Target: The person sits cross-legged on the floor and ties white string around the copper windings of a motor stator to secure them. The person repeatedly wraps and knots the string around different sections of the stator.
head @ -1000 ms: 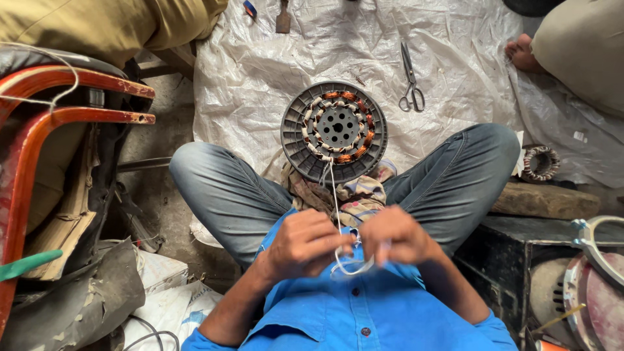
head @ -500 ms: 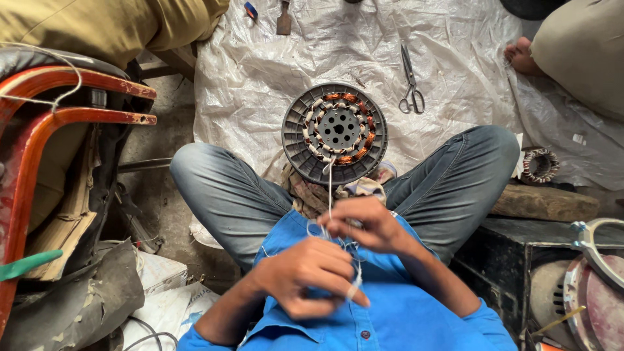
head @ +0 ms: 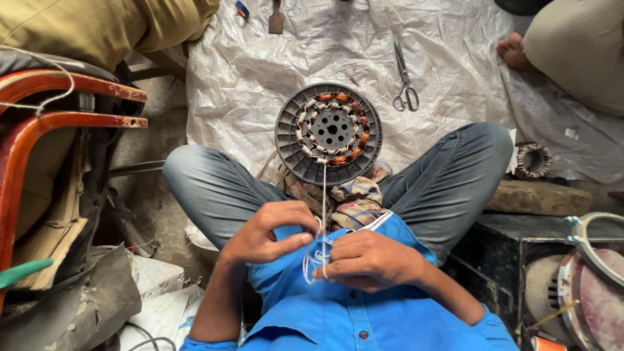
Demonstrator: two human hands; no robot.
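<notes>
On a white plastic sheet far ahead stands a round motor coil. Near, left hand and right hand pinch, seemingly, white string running from it.

Stator sits on sheet, btwn person's knees, just ahead of cloth in lap. Scissors behind it, to right. Small coil far right, past knee. String runs from stator back to both hands, left hand beside right hand. Chair frame far left.
</notes>
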